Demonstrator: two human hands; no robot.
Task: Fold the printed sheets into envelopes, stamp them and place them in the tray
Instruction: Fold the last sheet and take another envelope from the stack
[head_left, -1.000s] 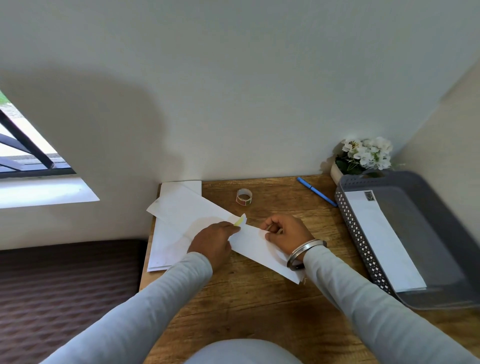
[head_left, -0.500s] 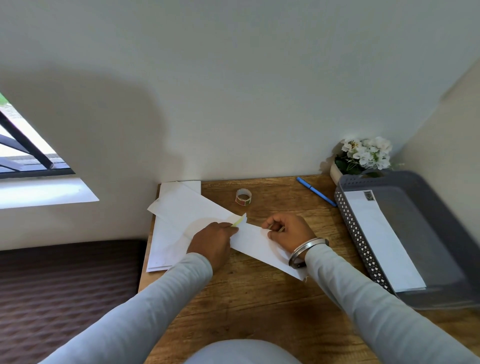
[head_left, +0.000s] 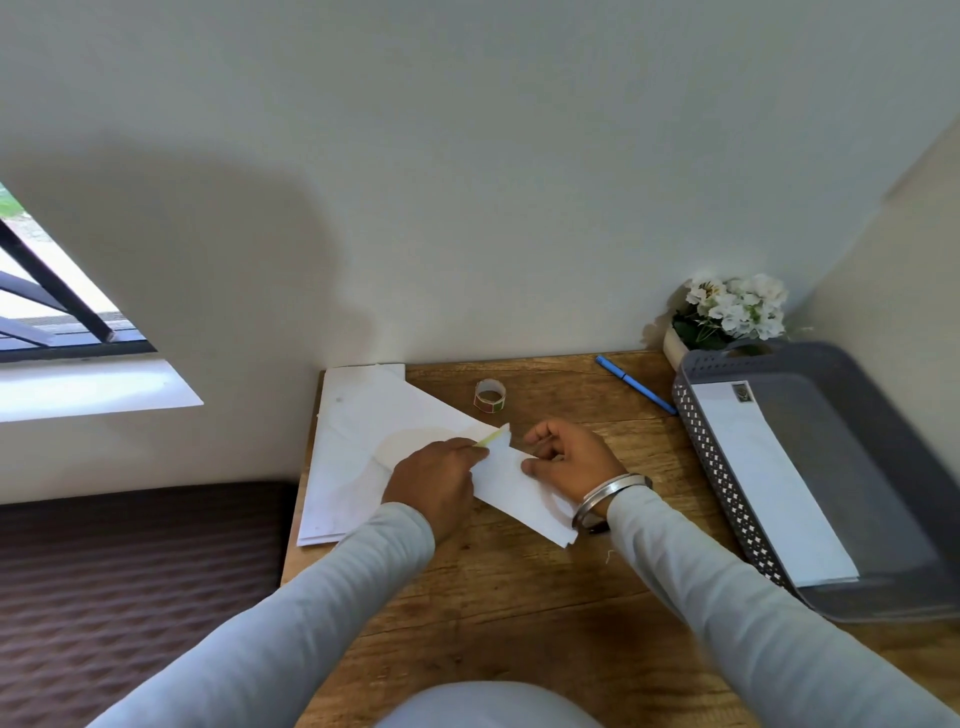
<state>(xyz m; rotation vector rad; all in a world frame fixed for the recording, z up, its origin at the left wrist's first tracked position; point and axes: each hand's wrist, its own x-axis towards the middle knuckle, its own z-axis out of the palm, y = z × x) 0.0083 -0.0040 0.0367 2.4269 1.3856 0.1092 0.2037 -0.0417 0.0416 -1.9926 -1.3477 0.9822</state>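
A white folded envelope (head_left: 511, 493) lies slanted on the wooden desk (head_left: 519, 597) between my hands. My left hand (head_left: 434, 480) pinches a small yellow-green sticker strip (head_left: 492, 439) at the envelope's upper corner. My right hand (head_left: 569, 457) has curled fingers, with its thumb pressing on the envelope's top edge. A stack of white printed sheets (head_left: 353, 441) sits at the desk's left. A roll of stamps (head_left: 489, 396) stands behind my hands. The grey tray (head_left: 883, 467) at the right holds one stamped envelope (head_left: 763, 478).
A blue pen (head_left: 636, 384) lies near the back wall, left of the tray. A pot of white flowers (head_left: 727, 314) stands in the back right corner. The desk's left edge drops to a dark brown floor (head_left: 130, 597).
My right hand has shifted slightly right along the envelope; the left hand and sticker strip stay nearly where they were.
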